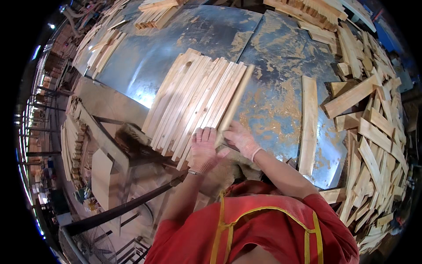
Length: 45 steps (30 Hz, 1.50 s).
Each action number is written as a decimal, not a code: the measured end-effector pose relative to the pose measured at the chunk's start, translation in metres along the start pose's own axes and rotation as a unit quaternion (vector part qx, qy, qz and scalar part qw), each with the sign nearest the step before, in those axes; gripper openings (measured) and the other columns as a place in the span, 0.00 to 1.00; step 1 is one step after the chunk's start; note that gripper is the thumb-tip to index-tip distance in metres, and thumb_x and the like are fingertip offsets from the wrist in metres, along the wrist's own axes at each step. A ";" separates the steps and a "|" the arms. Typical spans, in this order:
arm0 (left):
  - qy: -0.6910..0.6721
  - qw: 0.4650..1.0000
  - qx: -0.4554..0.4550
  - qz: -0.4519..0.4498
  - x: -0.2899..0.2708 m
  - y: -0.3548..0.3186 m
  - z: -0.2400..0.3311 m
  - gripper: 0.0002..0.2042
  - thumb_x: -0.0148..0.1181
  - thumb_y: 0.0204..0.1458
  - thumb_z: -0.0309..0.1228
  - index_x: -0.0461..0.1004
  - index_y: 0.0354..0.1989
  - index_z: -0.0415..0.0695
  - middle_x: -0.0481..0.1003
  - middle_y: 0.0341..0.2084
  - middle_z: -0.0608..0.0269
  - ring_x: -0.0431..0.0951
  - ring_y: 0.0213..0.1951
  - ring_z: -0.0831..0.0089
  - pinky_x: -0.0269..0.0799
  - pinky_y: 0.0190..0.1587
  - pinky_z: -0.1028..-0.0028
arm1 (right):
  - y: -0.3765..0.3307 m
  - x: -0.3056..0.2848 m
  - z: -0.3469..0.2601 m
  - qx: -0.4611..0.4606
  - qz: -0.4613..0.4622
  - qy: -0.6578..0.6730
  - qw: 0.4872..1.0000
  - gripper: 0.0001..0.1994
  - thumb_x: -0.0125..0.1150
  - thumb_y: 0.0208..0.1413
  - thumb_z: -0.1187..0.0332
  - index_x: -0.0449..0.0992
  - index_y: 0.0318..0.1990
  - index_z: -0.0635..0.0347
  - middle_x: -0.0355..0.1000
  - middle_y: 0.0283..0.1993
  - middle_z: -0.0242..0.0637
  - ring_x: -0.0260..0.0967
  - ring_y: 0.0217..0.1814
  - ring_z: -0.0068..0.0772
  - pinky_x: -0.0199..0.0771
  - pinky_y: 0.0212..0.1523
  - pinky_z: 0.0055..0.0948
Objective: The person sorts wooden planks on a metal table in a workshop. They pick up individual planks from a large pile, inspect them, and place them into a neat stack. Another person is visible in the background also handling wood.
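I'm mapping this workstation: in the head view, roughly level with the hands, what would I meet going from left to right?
Pale flat panel → left hand → right hand → single light board → jumbled heap of wood pieces.

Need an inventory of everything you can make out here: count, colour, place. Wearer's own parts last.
Metal table: 1, blue-grey with tan sawdust, across the middle
Wooden strips: about a dozen, pale, side by side at centre
Lone board: 1, pale, flat, right of the strips
Stacked wood: 2 stacks, pale, top centre-left and top right
Small board group: several, pale, upper left
Loose wood pile: too many to count, pale to tan, right side
Wire fan: 1, grey, lower left
Apron: 1, red with yellow trim, bottom centre
Left hand: 1, pale glove, on the strips' near ends
Right hand: 1, pale glove, at the rightmost strip's near end
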State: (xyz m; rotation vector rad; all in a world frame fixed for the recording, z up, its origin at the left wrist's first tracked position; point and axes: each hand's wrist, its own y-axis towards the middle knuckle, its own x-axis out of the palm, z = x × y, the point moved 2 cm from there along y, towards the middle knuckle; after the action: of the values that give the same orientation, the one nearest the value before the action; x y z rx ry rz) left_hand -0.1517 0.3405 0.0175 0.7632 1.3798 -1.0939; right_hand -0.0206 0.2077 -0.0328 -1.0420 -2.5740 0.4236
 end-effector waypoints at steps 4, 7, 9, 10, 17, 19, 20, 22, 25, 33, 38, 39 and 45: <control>0.048 0.997 -0.049 -0.019 0.012 -0.001 -0.030 0.47 0.68 0.53 0.53 0.57 0.78 0.43 0.60 0.74 0.52 0.55 0.77 0.45 0.47 0.78 0.49 | -0.023 -0.040 -0.067 -0.095 0.108 -0.285 0.948 0.31 0.66 0.58 0.49 0.74 0.61 0.65 0.75 0.61 0.55 0.76 0.61 0.51 0.76 0.60 0.45; 0.084 0.993 -0.010 0.081 0.016 0.000 -0.024 0.44 0.69 0.49 0.44 0.59 0.76 0.43 0.63 0.72 0.49 0.57 0.76 0.46 0.49 0.77 0.48 | -0.068 -0.167 -0.020 -0.135 0.460 -0.668 0.569 0.40 0.71 0.50 0.44 0.67 0.65 0.60 0.72 0.63 0.56 0.76 0.59 0.64 0.77 0.61 0.51; 0.066 0.990 0.026 0.123 0.013 0.006 -0.004 0.44 0.70 0.48 0.44 0.62 0.75 0.42 0.64 0.71 0.47 0.57 0.76 0.46 0.50 0.77 0.47 | -0.110 -0.195 -0.028 0.114 0.377 -0.599 0.697 0.44 0.72 0.50 0.43 0.66 0.69 0.60 0.66 0.69 0.60 0.72 0.65 0.65 0.73 0.66 0.53; 0.024 0.991 0.051 0.123 -0.003 0.008 0.011 0.44 0.71 0.48 0.45 0.63 0.74 0.41 0.64 0.71 0.46 0.56 0.76 0.45 0.50 0.76 0.46 | -0.134 -0.204 -0.031 0.233 0.331 -0.532 0.744 0.45 0.73 0.49 0.43 0.65 0.70 0.60 0.64 0.72 0.62 0.71 0.68 0.66 0.71 0.69 0.54; -0.133 0.986 0.095 -0.020 0.029 0.043 0.108 0.53 0.73 0.47 0.57 0.58 0.77 0.39 0.59 0.75 0.42 0.57 0.76 0.44 0.54 0.75 0.45 | -0.126 -0.202 -0.046 0.020 0.321 -0.156 0.934 0.57 0.72 0.51 0.44 0.51 0.79 0.73 0.56 0.79 0.68 0.52 0.84 0.60 0.53 0.81 0.45; -0.121 0.986 0.045 -0.106 0.015 0.045 0.134 0.55 0.74 0.45 0.58 0.57 0.78 0.39 0.58 0.76 0.43 0.57 0.76 0.46 0.55 0.75 0.48 | -0.128 -0.289 -0.052 -0.058 0.480 -0.223 0.846 0.52 0.74 0.50 0.46 0.59 0.75 0.73 0.63 0.74 0.65 0.58 0.79 0.61 0.58 0.78 0.47; -0.078 0.992 0.059 -0.080 0.015 0.046 0.143 0.55 0.74 0.45 0.58 0.57 0.78 0.39 0.59 0.75 0.43 0.58 0.76 0.46 0.57 0.74 0.49 | -0.141 -0.330 -0.067 -0.081 0.558 -0.318 0.763 0.49 0.76 0.48 0.47 0.65 0.71 0.73 0.68 0.70 0.64 0.63 0.75 0.63 0.62 0.75 0.49; 0.019 0.998 0.049 -0.031 0.027 0.039 0.138 0.56 0.75 0.44 0.59 0.57 0.78 0.40 0.59 0.75 0.43 0.59 0.75 0.47 0.59 0.73 0.50 | -0.159 -0.394 -0.129 0.002 0.533 -0.522 0.666 0.38 0.79 0.47 0.51 0.75 0.61 0.65 0.74 0.60 0.57 0.70 0.65 0.58 0.69 0.68 0.49; 0.040 0.997 -0.020 -0.069 0.027 0.063 0.129 0.57 0.77 0.39 0.59 0.59 0.77 0.44 0.63 0.72 0.48 0.67 0.71 0.48 0.66 0.67 0.49 | -0.208 -0.508 -0.128 0.034 0.502 -0.643 0.578 0.41 0.77 0.44 0.57 0.71 0.68 0.57 0.70 0.70 0.48 0.64 0.74 0.55 0.67 0.73 0.48; -0.696 0.626 -0.187 -0.297 0.019 0.060 0.091 0.27 0.66 0.57 0.36 0.74 0.64 0.37 0.83 0.46 0.53 0.85 0.44 0.66 0.82 0.44 0.62 | -0.198 -0.505 -0.157 0.230 0.342 -0.605 0.681 0.57 0.76 0.45 0.63 0.48 0.84 0.44 0.60 0.77 0.61 0.59 0.79 0.62 0.61 0.78 0.47; -0.730 0.641 -0.175 -0.159 0.042 0.037 0.090 0.18 0.62 0.58 0.30 0.81 0.55 0.36 0.84 0.41 0.60 0.84 0.43 0.68 0.81 0.45 0.66 | -0.160 -0.415 -0.157 0.050 0.258 -0.432 0.863 0.47 0.71 0.56 0.57 0.54 0.81 0.59 0.73 0.67 0.60 0.72 0.69 0.51 0.71 0.67 0.39; -0.552 0.818 -0.117 -0.110 0.042 0.038 0.086 0.18 0.60 0.58 0.33 0.80 0.54 0.40 0.85 0.44 0.53 0.86 0.44 0.58 0.81 0.48 0.62 | -0.148 -0.396 -0.151 0.064 0.236 -0.366 0.898 0.46 0.70 0.58 0.56 0.56 0.80 0.61 0.75 0.65 0.57 0.73 0.66 0.48 0.71 0.65 0.38; -0.155 0.983 -0.094 0.038 -0.003 0.000 0.046 0.19 0.58 0.58 0.41 0.76 0.55 0.47 0.82 0.42 0.46 0.82 0.45 0.44 0.78 0.50 0.50 | -0.022 -0.256 -0.023 -0.037 0.066 -0.567 0.820 0.22 0.54 0.58 0.77 0.80 0.60 0.57 0.78 0.47 0.60 0.77 0.55 0.62 0.78 0.58 0.51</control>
State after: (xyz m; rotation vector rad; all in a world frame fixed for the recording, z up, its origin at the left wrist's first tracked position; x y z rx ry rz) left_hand -0.1345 0.2987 0.0249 0.4807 1.1587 -0.9612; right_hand 0.1486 0.0139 -0.0517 -1.2169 -3.5328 1.3262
